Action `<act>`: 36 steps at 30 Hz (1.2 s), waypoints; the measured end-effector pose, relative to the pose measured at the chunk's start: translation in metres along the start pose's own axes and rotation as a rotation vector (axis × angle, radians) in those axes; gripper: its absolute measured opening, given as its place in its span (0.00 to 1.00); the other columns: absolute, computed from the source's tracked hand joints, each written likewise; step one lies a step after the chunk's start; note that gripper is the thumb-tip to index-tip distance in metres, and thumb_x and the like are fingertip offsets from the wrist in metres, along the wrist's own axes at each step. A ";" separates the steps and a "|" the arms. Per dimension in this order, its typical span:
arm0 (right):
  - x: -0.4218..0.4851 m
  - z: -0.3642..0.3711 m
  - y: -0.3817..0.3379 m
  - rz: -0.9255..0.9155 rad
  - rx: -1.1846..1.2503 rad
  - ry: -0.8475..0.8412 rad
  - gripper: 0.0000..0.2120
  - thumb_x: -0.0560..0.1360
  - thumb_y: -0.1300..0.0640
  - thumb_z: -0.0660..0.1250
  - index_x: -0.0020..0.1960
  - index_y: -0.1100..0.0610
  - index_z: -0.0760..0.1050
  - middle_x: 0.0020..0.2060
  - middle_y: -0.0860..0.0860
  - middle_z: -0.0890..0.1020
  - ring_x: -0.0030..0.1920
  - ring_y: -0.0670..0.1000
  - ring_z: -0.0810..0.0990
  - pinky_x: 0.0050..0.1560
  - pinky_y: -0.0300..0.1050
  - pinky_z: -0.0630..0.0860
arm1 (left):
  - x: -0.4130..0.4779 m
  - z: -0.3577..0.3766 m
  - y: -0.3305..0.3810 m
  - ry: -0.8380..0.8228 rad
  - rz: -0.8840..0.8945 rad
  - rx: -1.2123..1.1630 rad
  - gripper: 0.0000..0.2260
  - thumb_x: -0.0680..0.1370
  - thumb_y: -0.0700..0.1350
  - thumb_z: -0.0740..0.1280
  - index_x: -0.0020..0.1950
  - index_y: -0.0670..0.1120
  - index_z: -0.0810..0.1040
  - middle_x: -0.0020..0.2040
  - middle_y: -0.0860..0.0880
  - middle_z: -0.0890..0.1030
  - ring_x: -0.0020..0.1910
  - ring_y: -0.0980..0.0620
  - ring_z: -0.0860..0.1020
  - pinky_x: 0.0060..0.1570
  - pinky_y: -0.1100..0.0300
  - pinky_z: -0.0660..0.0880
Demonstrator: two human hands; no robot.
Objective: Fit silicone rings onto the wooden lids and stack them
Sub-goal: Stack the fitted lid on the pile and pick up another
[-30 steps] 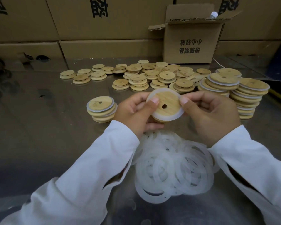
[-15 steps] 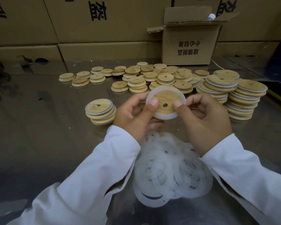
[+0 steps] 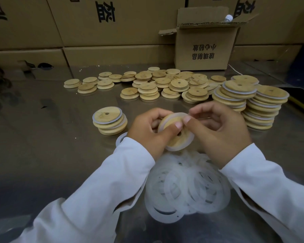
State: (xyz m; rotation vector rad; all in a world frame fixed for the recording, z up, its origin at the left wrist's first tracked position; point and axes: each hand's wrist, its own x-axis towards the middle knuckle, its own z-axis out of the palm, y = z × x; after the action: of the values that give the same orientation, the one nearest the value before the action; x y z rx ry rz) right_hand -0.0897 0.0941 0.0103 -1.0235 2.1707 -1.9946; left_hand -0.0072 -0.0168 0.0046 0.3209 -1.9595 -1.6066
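Stacked cartons (image 3: 121,23) line the far edge of the steel counter (image 3: 42,155), with an open box (image 3: 205,50) in front of them. Bare wooden lids (image 3: 165,85) spread along the back. Tall ringed stacks (image 3: 263,106) stand near the right edge and a short ringed stack (image 3: 111,120) left of centre. A heap of silicone rings (image 3: 188,186) lies near the front edge. Above it, the left hand (image 3: 147,134) and right hand (image 3: 221,134) both pinch one tilted lid (image 3: 174,142) wearing a ring, thumbs on its face.
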 end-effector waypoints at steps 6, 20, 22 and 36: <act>0.001 -0.001 0.002 -0.066 -0.140 0.030 0.05 0.69 0.55 0.68 0.34 0.49 0.76 0.31 0.43 0.80 0.37 0.45 0.79 0.40 0.42 0.75 | 0.002 -0.001 0.000 0.026 0.021 0.019 0.06 0.72 0.39 0.70 0.45 0.48 0.77 0.38 0.48 0.82 0.38 0.53 0.80 0.43 0.60 0.77; 0.009 -0.007 -0.004 -0.103 -0.202 -0.025 0.07 0.72 0.56 0.67 0.36 0.47 0.74 0.32 0.41 0.78 0.34 0.41 0.75 0.37 0.29 0.70 | 0.006 -0.005 -0.002 -0.010 -0.149 -0.247 0.08 0.65 0.48 0.71 0.43 0.53 0.78 0.36 0.52 0.83 0.35 0.55 0.81 0.34 0.58 0.78; 0.009 -0.006 -0.006 -0.095 -0.175 -0.028 0.07 0.72 0.56 0.67 0.36 0.47 0.75 0.32 0.42 0.78 0.35 0.41 0.76 0.39 0.31 0.71 | 0.006 -0.005 -0.003 -0.007 -0.195 -0.326 0.12 0.61 0.49 0.70 0.44 0.52 0.79 0.36 0.52 0.83 0.35 0.54 0.81 0.32 0.60 0.78; -0.006 0.008 0.003 -0.088 -0.125 0.060 0.06 0.70 0.56 0.68 0.40 0.47 0.73 0.37 0.42 0.79 0.38 0.41 0.78 0.39 0.35 0.74 | 0.008 0.000 -0.006 0.177 -0.247 -0.352 0.03 0.71 0.42 0.70 0.43 0.45 0.79 0.33 0.50 0.83 0.34 0.51 0.82 0.29 0.60 0.77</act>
State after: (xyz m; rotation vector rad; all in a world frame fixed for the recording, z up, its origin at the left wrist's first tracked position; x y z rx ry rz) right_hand -0.0824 0.0899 0.0039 -1.1063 2.3474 -1.9715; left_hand -0.0143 -0.0224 0.0007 0.5574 -1.5163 -1.9675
